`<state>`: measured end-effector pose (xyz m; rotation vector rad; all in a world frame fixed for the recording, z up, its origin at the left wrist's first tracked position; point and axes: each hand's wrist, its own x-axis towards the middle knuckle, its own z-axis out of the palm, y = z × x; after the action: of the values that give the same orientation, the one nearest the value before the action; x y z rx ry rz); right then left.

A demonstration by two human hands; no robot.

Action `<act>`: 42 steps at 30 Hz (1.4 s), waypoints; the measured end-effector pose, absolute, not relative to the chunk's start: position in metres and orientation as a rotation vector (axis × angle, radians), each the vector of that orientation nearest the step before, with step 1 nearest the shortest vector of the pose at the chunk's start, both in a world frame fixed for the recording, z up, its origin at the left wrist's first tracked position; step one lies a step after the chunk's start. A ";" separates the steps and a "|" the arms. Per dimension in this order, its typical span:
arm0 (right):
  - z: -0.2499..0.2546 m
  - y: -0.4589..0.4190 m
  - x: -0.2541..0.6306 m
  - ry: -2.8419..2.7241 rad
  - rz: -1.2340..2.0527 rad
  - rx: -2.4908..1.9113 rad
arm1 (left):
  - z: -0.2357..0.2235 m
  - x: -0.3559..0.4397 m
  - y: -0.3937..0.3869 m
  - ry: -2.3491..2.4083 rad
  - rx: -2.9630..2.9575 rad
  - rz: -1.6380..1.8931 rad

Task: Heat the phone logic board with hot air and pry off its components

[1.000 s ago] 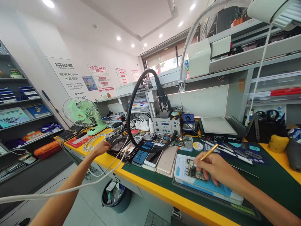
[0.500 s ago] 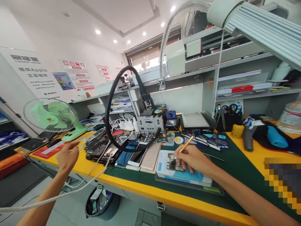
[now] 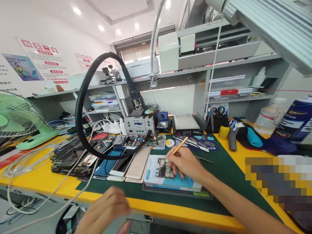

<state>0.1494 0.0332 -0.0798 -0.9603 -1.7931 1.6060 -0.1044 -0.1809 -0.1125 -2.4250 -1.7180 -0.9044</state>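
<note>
My right hand [image 3: 187,164] pinches a slim gold pen-shaped tool [image 3: 180,145], held tilted with its lower end hidden behind the fingers. Beneath those fingers lies a phone circuit board [image 3: 161,170] on a white-and-blue box [image 3: 149,181]. The box rests on a dark mat or tray with a mesh-like edge [image 3: 170,192]. My left hand [image 3: 107,208], blurred by motion, is in the air before the bench's front edge. Its fingers are bent and the thumb stands apart from them, with nothing seen between. Nearest to it on the bench are several phones [image 3: 137,164] in a row.
Stacked phone parts [image 3: 70,159] and white cables [image 3: 29,159] cover the left side. A thick black hose [image 3: 80,107] arches from the grey rework station [image 3: 138,125]. Tweezers [image 3: 203,158] lie right of the box. Behind are a heating plate [image 3: 186,123] and a fan [image 3: 19,120].
My left hand has moved right and toward me, from beside the fan to before the bench edge. The view has turned right. My right hand stays over the board with the gold tool.
</note>
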 end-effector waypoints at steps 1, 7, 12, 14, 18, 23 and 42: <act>-0.080 0.033 0.149 -1.791 1.598 -0.969 | -0.098 -0.090 -0.159 -1.696 -2.455 -0.884; -0.082 0.032 0.148 -1.838 1.486 -0.990 | -0.061 -0.071 -0.050 -1.647 -2.820 -0.488; -0.079 0.028 0.147 -1.879 1.423 -0.981 | -0.066 -0.076 -0.026 -1.658 -2.900 -0.399; -0.078 0.027 0.147 -1.875 1.437 -0.997 | -0.071 -0.076 -0.023 -1.613 -2.920 -0.460; -0.079 0.028 0.145 -1.859 1.475 -1.021 | -0.083 -0.079 -0.018 -1.551 -2.916 -0.613; -0.085 0.031 0.145 -1.853 1.475 -1.047 | -0.095 -0.080 -0.018 -1.530 -2.902 -0.719; -0.088 0.030 0.145 -1.844 1.487 -1.061 | -0.098 -0.072 -0.023 -1.581 -2.855 -0.922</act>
<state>0.1449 0.0304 -0.0883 -1.0608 -1.8443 1.4867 -0.0724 -0.0235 -0.0976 -2.8549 -1.5807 -0.9225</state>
